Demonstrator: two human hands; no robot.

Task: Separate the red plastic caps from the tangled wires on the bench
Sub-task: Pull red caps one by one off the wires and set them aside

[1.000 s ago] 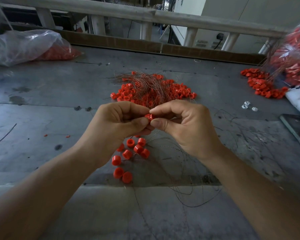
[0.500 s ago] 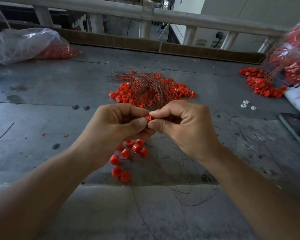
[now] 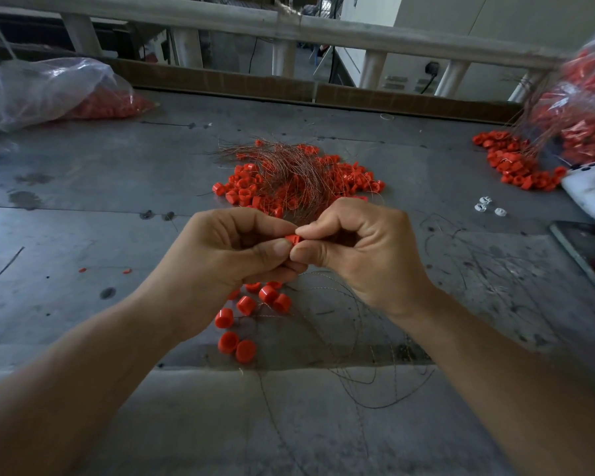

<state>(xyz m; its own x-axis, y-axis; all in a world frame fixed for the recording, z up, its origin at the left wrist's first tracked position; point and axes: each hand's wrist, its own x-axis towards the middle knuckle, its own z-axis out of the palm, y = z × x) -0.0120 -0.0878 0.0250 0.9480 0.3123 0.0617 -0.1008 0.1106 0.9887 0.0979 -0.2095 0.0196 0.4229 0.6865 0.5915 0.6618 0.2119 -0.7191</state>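
Thumb and forefinger tips of the left hand [image 3: 227, 255] and right hand [image 3: 364, 255] pinch one red cap [image 3: 292, 239] from opposite sides, remaining fingers curled, above the bench [image 3: 83, 207], forearms converging, tangled wire pile [image 3: 289, 173] just beyond.

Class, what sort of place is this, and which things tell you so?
Probably a small workshop: a scuffed metal bench, a pile of red caps tangled with wires, and a big plastic bag of more caps.

Grey scuffed bench [image 3: 83, 173]; pale railing [image 3: 409, 38] along far edge, cardboard strip [image 3: 409, 101] beneath; beyond, pale wall [image 3: 495, 15] with plugged socket [image 3: 433, 67]; dim light.
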